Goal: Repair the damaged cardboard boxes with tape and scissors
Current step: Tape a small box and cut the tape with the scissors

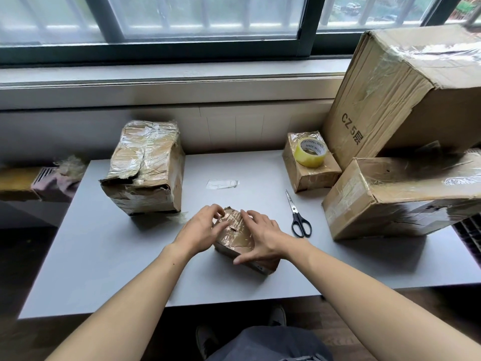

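Observation:
A small taped cardboard box (235, 237) lies on the grey table (104, 269) in front of me. My left hand (201, 229) rests on its left side, fingertips curled onto the taped top. My right hand (261, 237) lies across its right side, fingers spread on the top and thumb down the near face. Black-handled scissors (298, 216) lie shut to the right of the box. A yellow tape roll (311, 152) sits on another small box (309, 173) at the back right.
A crumpled, heavily taped box (145, 168) stands at the back left. Two large boxes (400, 95) (390, 196) crowd the right side. A loose strip of clear tape (222, 184) lies mid-table. The windowsill and wall close off the far edge.

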`<state>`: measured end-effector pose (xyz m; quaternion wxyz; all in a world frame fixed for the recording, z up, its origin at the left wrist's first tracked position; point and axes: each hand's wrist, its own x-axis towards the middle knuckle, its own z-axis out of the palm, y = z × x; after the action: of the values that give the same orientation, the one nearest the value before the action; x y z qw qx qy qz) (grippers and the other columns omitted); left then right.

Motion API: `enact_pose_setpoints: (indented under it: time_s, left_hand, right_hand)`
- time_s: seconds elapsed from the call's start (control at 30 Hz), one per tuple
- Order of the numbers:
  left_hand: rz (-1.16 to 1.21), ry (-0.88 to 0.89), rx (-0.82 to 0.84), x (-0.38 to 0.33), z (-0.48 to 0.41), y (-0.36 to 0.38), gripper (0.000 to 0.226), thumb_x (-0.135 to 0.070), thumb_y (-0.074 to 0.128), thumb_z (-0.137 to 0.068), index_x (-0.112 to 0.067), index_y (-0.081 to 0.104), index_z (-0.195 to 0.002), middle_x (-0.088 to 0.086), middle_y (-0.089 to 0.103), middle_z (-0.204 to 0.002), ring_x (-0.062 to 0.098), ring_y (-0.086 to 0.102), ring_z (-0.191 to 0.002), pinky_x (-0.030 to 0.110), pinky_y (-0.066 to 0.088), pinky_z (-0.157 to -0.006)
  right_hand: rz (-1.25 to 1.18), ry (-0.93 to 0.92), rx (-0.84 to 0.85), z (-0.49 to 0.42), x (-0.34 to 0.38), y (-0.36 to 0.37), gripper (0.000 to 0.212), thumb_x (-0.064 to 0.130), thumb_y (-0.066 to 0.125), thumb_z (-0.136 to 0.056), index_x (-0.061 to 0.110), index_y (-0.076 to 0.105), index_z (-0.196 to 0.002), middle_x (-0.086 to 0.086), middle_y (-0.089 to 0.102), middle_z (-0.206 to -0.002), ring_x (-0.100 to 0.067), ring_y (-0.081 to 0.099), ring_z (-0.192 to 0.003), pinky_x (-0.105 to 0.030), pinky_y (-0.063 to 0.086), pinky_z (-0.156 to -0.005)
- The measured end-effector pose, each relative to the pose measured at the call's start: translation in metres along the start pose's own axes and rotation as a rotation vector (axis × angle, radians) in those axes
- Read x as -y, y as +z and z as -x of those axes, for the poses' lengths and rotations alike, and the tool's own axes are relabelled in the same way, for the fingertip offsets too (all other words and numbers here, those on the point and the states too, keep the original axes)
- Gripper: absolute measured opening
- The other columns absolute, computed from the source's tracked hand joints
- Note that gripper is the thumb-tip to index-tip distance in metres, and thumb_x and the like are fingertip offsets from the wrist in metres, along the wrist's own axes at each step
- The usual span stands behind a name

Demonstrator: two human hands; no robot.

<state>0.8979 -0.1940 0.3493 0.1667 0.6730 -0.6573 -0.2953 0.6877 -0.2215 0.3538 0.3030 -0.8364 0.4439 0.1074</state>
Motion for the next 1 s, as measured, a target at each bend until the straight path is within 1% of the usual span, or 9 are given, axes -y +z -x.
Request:
enact_pose_setpoints:
  time_s: [0.13, 0.3, 0.4, 0.47, 0.53, 0.6, 0.77, 0.9, 1.0]
  left_hand:
    - [0.067, -0.209, -0.071, -0.008, -0.010, 0.004, 0.014, -0.028, 0.069, -0.088, -0.025, 0.056, -0.086, -0.005, 0.065, -0.087, 0.020, 0.062, -0.087, 0.033, 0.049, -0.078]
    - [0.153, -0.327, -0.070, -0.003, -0.006, 0.005, 0.024, -0.018, 0.071, -0.083, -0.019, 0.052, -0.098, -0.008, 0.061, -0.080, 0.020, 0.061, -0.082, 0.030, 0.047, -0.070]
    - [0.061, -0.234, -0.052, 0.000, -0.007, 0.001, 0.047, -0.018, 0.071, -0.084, -0.018, 0.048, -0.125, 0.002, 0.058, -0.117, 0.024, 0.059, -0.106, 0.035, 0.048, -0.091]
    - [-0.071, -0.077, 0.019, -0.002, -0.007, -0.005, 0.071, -0.035, 0.071, -0.084, -0.020, 0.038, -0.145, 0.005, 0.038, -0.148, 0.026, 0.042, -0.133, 0.040, 0.035, -0.111]
    - [-0.230, 0.033, 0.209, -0.005, -0.003, -0.014, 0.104, -0.070, 0.063, -0.069, -0.023, 0.025, -0.154, 0.000, 0.018, -0.161, 0.021, 0.019, -0.147, 0.045, 0.021, -0.118]
    - [-0.401, 0.075, 0.358, -0.003, 0.001, -0.016, 0.122, -0.076, 0.069, -0.061, -0.023, 0.015, -0.157, -0.002, 0.014, -0.162, 0.018, 0.011, -0.149, 0.045, 0.015, -0.118]
    - [-0.437, 0.095, 0.227, 0.007, 0.002, -0.007, 0.103, -0.051, 0.071, -0.069, -0.021, 0.023, -0.155, -0.002, 0.033, -0.153, 0.020, 0.032, -0.139, 0.040, 0.029, -0.112]
    - [-0.403, 0.089, 0.162, 0.003, 0.000, -0.011, 0.089, -0.043, 0.069, -0.074, -0.021, 0.030, -0.151, -0.004, 0.041, -0.149, 0.017, 0.037, -0.137, 0.035, 0.030, -0.106]
    - [-0.396, 0.107, 0.165, 0.001, -0.003, -0.012, 0.092, -0.045, 0.069, -0.075, -0.021, 0.026, -0.153, -0.002, 0.036, -0.149, 0.017, 0.034, -0.138, 0.036, 0.028, -0.107]
  right_hand:
    - [0.075, -0.023, -0.068, 0.001, 0.002, 0.007, 0.123, 0.052, 0.078, -0.071, 0.019, 0.000, -0.159, -0.012, 0.031, -0.146, -0.032, 0.033, -0.134, -0.045, 0.030, -0.111]
    - [0.059, -0.106, -0.121, -0.002, -0.006, 0.006, 0.108, 0.039, 0.076, -0.072, 0.019, 0.013, -0.157, -0.007, 0.037, -0.142, -0.030, 0.039, -0.128, -0.039, 0.027, -0.111]
    - [0.079, -0.161, -0.113, -0.009, -0.008, 0.001, 0.108, 0.035, 0.077, -0.073, 0.016, 0.013, -0.158, -0.006, 0.030, -0.153, -0.026, 0.029, -0.141, -0.040, 0.012, -0.122]
    - [0.109, -0.175, -0.091, -0.014, -0.007, -0.004, 0.110, 0.032, 0.077, -0.074, 0.015, 0.010, -0.158, -0.005, 0.024, -0.158, -0.023, 0.022, -0.146, -0.043, 0.004, -0.124]
    - [0.123, -0.174, -0.087, -0.017, -0.006, -0.007, 0.110, 0.035, 0.078, -0.075, 0.015, 0.008, -0.159, -0.004, 0.022, -0.160, -0.023, 0.019, -0.147, -0.042, 0.001, -0.123]
    - [0.105, -0.179, -0.083, -0.019, -0.004, -0.010, 0.110, 0.042, 0.078, -0.078, 0.015, 0.009, -0.159, -0.004, 0.023, -0.161, -0.022, 0.018, -0.149, -0.042, 0.000, -0.123]
    - [0.168, -0.119, -0.117, -0.016, 0.001, -0.012, 0.099, 0.046, 0.072, -0.082, 0.016, 0.016, -0.158, -0.001, 0.024, -0.160, -0.024, 0.019, -0.147, -0.047, 0.003, -0.122]
    - [0.196, -0.020, -0.208, -0.011, -0.003, -0.013, 0.093, 0.042, 0.071, -0.081, 0.016, 0.022, -0.155, -0.003, 0.026, -0.158, -0.026, 0.019, -0.147, -0.045, 0.006, -0.122]
    - [0.198, 0.020, -0.261, -0.006, -0.001, -0.011, 0.086, 0.039, 0.072, -0.080, 0.015, 0.028, -0.151, -0.007, 0.025, -0.159, -0.030, 0.018, -0.147, -0.043, 0.010, -0.121]
